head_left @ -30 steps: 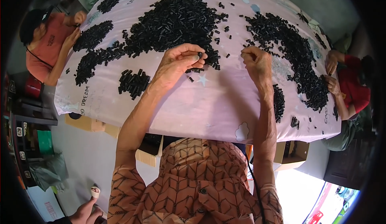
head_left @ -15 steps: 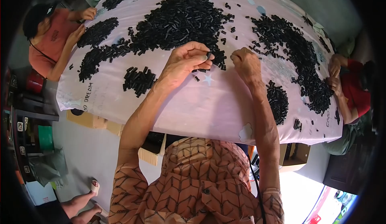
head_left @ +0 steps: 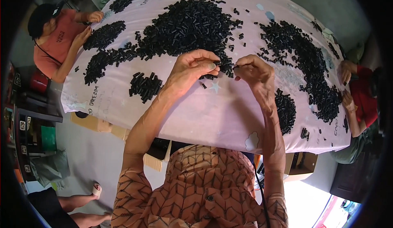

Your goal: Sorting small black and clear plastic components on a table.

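My left hand [head_left: 189, 69] is closed in a pinch on a small black tube-shaped piece [head_left: 217, 63], mostly covered by the fingers. Just to the right, my right hand [head_left: 258, 73] is closed too, thumb and forefinger pressed around a tiny dark thing too small to name. The fingertips of both hands face each other, a short gap apart. Behind them rises a large heap of short black pieces [head_left: 190, 25]. A smaller pile [head_left: 145, 86] lies left of my left forearm, and another pile [head_left: 285, 111] sits right of my right forearm.
A pale pink cloth [head_left: 200, 117] covers the table. At the left a person in an orange shirt [head_left: 61, 44] handles pieces; a person in red [head_left: 365, 101] works at the right edge beside a long black heap [head_left: 315, 76]. An open carton [head_left: 301, 164] stands below the table.
My right hand has turned and come closer to my left hand, its pinching fingertips now showing. My left hand keeps its pinch on the black piece. The whole view has shifted slightly.
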Tool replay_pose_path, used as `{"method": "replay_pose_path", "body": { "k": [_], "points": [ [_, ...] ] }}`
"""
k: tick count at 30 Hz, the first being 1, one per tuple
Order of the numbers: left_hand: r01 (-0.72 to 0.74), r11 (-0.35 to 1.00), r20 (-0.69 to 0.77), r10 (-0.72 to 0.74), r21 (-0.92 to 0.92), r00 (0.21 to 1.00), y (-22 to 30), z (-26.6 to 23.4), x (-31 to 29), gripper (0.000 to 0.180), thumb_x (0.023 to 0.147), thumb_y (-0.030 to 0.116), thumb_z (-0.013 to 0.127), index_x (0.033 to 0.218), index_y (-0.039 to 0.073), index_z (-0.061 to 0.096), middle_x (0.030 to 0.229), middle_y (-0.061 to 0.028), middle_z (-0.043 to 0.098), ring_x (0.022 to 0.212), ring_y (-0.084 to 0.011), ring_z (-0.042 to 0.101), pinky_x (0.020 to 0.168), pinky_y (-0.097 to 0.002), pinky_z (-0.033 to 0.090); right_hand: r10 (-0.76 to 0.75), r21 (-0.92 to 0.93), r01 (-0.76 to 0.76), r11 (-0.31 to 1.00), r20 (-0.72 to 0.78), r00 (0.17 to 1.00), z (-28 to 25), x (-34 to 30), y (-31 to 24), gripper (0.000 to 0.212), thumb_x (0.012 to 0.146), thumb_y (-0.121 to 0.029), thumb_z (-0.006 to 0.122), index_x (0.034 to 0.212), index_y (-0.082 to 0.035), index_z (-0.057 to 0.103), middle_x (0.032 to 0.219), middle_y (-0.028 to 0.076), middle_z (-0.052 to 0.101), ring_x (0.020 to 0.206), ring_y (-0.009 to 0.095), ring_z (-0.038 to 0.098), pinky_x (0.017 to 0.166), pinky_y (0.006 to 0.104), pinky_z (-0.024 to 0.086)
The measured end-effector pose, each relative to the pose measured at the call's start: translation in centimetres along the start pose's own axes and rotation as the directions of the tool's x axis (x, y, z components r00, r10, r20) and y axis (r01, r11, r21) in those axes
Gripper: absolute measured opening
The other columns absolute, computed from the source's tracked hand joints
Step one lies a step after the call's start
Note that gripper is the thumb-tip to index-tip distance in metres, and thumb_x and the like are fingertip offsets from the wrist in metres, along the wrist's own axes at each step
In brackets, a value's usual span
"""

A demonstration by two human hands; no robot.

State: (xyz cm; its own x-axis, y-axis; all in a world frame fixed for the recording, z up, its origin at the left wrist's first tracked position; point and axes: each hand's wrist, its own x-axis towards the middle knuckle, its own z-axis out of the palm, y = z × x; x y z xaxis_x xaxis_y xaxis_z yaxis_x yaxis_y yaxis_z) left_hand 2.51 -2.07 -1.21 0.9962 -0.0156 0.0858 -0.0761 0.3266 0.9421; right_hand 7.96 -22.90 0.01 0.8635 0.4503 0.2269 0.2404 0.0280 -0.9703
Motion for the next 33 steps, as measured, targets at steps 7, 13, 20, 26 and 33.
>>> {"method": "replay_pose_path", "body": {
  "k": [7, 13, 20, 26, 33],
  "points": [
    [-0.065, 0.989, 0.028, 0.062, 0.135, 0.998, 1.4, 1.4, -0.7, 0.016, 0.089, 0.002, 0.061, 0.104, -0.002, 0.064, 0.089, -0.0101, 0.067, 0.080, -0.0149, 0.066, 0.073, -0.0265, 0.054, -0.023, 0.266, 0.020, 0.964, 0.005, 1.000, 1.5, -1.4, -1.9, 0.012, 0.084, 0.009, 0.061, 0.093, 0.003, 0.064, 0.085, 0.007, 0.065, 0.071, 0.013, 0.064, 0.064, 0.0263, 0.056],
    [-0.144, 0.983, 0.038, 0.141, 0.111, 0.989, 0.8, 0.7, -1.3, 0.016, 0.091, 0.005, 0.061, 0.104, -0.002, 0.064, 0.087, -0.0103, 0.067, 0.075, -0.0129, 0.064, 0.070, -0.0249, 0.053, -0.066, 0.244, 0.062, 0.968, 0.008, 0.998, 2.5, -1.6, -1.0, 0.012, 0.083, 0.010, 0.061, 0.093, 0.004, 0.063, 0.085, 0.008, 0.064, 0.071, 0.014, 0.064, 0.063, 0.0263, 0.056],
    [-0.231, 0.964, 0.097, 0.220, 0.131, 0.971, 1.5, 1.8, -1.2, 0.014, 0.090, 0.002, 0.060, 0.101, -0.004, 0.064, 0.085, -0.0098, 0.066, 0.074, -0.0131, 0.064, 0.070, -0.0251, 0.053, -0.107, 0.273, 0.110, 0.956, -0.023, 0.994, 2.0, -1.9, -1.8, 0.013, 0.082, 0.011, 0.061, 0.093, 0.005, 0.062, 0.086, 0.009, 0.063, 0.072, 0.015, 0.065, 0.064, 0.0270, 0.057],
    [-0.223, 0.962, 0.084, 0.212, 0.160, 0.974, 1.6, 1.6, -1.5, 0.013, 0.088, -0.002, 0.058, 0.100, -0.006, 0.062, 0.094, -0.0112, 0.060, 0.075, -0.0161, 0.063, 0.071, -0.0279, 0.053, -0.079, 0.319, 0.084, 0.944, -0.027, 0.997, 2.5, -1.9, -1.3, 0.013, 0.083, 0.012, 0.060, 0.094, 0.005, 0.061, 0.085, 0.010, 0.063, 0.071, 0.016, 0.065, 0.063, 0.0284, 0.057],
    [-0.238, 0.964, 0.138, 0.222, 0.117, 0.965, 1.5, 1.8, -1.7, 0.015, 0.088, -0.003, 0.060, 0.102, -0.006, 0.063, 0.095, -0.0102, 0.061, 0.083, -0.0165, 0.065, 0.074, -0.0271, 0.055, -0.131, 0.298, 0.129, 0.946, -0.013, 0.991, 2.7, -2.0, -1.3, 0.009, 0.083, 0.012, 0.059, 0.090, 0.008, 0.061, 0.084, 0.011, 0.064, 0.070, 0.016, 0.064, 0.061, 0.0284, 0.056]
  ]
}}
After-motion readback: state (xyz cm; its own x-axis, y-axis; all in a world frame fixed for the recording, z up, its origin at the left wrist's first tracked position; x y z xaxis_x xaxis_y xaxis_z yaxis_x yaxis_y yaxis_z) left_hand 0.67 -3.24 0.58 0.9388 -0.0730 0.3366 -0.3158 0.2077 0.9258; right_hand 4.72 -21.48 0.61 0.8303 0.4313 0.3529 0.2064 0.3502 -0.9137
